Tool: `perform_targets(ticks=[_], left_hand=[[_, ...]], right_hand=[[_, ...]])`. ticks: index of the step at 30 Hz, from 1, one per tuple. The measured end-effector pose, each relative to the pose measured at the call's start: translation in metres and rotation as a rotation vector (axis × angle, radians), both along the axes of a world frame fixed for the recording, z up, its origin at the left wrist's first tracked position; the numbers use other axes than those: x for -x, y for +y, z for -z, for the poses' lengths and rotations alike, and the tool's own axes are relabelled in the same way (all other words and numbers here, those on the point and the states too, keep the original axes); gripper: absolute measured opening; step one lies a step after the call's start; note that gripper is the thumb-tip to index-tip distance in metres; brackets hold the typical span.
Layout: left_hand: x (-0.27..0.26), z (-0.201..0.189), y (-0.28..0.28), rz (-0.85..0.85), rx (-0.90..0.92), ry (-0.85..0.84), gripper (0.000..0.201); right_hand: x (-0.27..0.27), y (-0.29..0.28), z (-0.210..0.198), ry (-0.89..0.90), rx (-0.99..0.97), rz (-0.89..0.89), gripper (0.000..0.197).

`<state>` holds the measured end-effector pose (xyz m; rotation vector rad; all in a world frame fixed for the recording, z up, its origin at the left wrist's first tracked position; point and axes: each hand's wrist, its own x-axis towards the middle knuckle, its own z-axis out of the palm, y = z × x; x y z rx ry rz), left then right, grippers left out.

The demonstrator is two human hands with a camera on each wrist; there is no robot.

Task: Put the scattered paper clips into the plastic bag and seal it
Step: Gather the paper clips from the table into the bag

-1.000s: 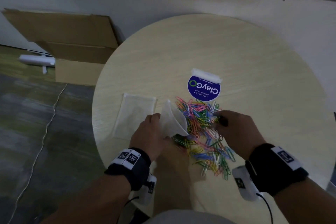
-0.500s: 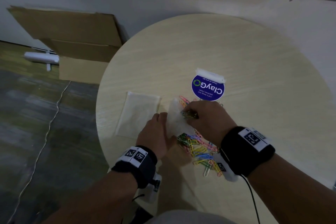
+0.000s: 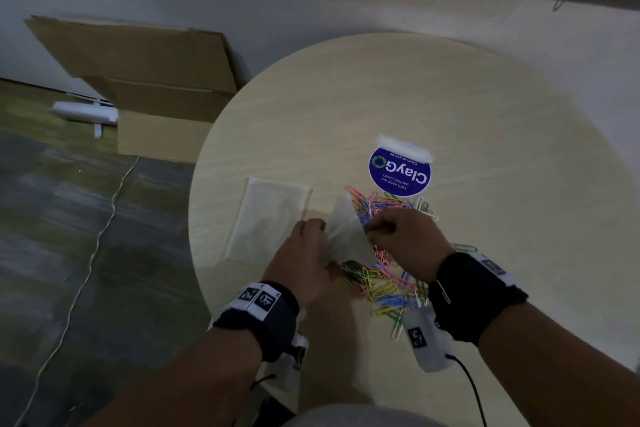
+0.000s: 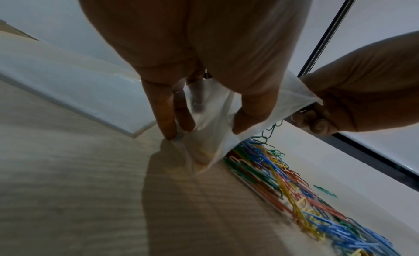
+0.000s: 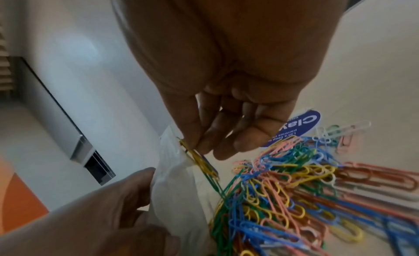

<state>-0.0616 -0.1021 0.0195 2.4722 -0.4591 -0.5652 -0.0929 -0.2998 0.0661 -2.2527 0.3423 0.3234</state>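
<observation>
We work at a round, pale wood-grain counter (image 3: 450, 97), largest thing in view, with flattened brown cardboard boxes (image 3: 145, 80) on the floor off at ten o'clock. On the counter at twelve o'clock from our hands lies a round blue printed sticker (image 3: 400, 172); at nine o'clock lies a flat, translucent rectangular pouch (image 3: 268, 222).

The heap of multicoloured wire paper clips (image 3: 384, 282) spreads from just under the sticker down toward six o'clock, nearly all of it on the counter, with a few strays at three o'clock.

Our left hand (image 3: 304, 260) holds the small translucent plastic bag (image 3: 346, 232) upright beside the heap, thumb and fingers (image 4: 167, 116) pinching its wall, its bottom corner touching the counter.

Our right hand (image 3: 407, 241) has its fingers (image 5: 197, 130) closed on a small bunch of yellow and green clips (image 5: 199, 159) at the bag's mouth, which it also seems to tug open.

Risks, as we judge them: the bunch looks tangled with the heap below, so lifting could drag a chain of clips along and spill them beside the mouth. The thin wall could slip from the left pinch or fold shut. Clips caught across the mouth would later stop the seal closing.
</observation>
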Motion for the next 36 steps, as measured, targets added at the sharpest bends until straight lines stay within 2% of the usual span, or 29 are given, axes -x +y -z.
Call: perform_targets(ticks=[4, 7, 12, 14, 16, 19, 22, 24, 27, 29, 32, 36], left_hand=[[0.0, 0.002, 0.005, -0.028, 0.028, 0.007, 0.067], [0.002, 0.003, 0.005, -0.017, 0.03, 0.004, 0.067], [0.003, 0.005, 0.002, -0.001, 0.056, 0.002, 0.07], [0.003, 0.005, 0.001, 0.003, 0.053, -0.009, 0.068], [0.004, 0.005, 0.002, 0.013, 0.05, -0.033, 0.067], [0.005, 0.005, 0.001, 0.016, 0.096, -0.039, 0.062], [0.008, 0.006, 0.0, -0.024, 0.174, -0.026, 0.057], [0.009, 0.009, 0.001, -0.054, 0.201, -0.016, 0.058], [0.006, 0.008, 0.001, -0.074, 0.178, 0.003, 0.057], [0.004, 0.005, 0.001, -0.076, 0.138, 0.027, 0.057], [0.003, 0.002, 0.003, -0.078, 0.134, 0.056, 0.063], [0.0, -0.001, 0.013, -0.066, 0.187, 0.058, 0.067]], right_hand=[[-0.002, 0.001, 0.005, -0.05, -0.104, -0.026, 0.012], [0.002, 0.007, 0.005, 0.003, -0.255, -0.008, 0.014], [0.005, 0.011, 0.003, -0.004, -0.325, 0.075, 0.017], [0.006, 0.011, -0.001, -0.046, -0.268, 0.11, 0.022], [0.006, 0.011, -0.011, -0.177, -0.107, 0.104, 0.025], [0.007, 0.018, -0.024, -0.334, 0.121, -0.063, 0.023], [0.011, 0.024, -0.028, -0.384, 0.19, -0.254, 0.029], [0.014, 0.022, -0.031, -0.444, 0.156, -0.28, 0.039], [0.018, 0.017, -0.031, -0.51, -0.011, -0.047, 0.036], [0.015, 0.014, -0.025, -0.375, -0.042, 0.149, 0.025], [0.011, 0.011, -0.011, -0.12, -0.043, 0.17, 0.009], [0.009, 0.01, -0.007, -0.121, -0.078, 0.224, 0.007]])
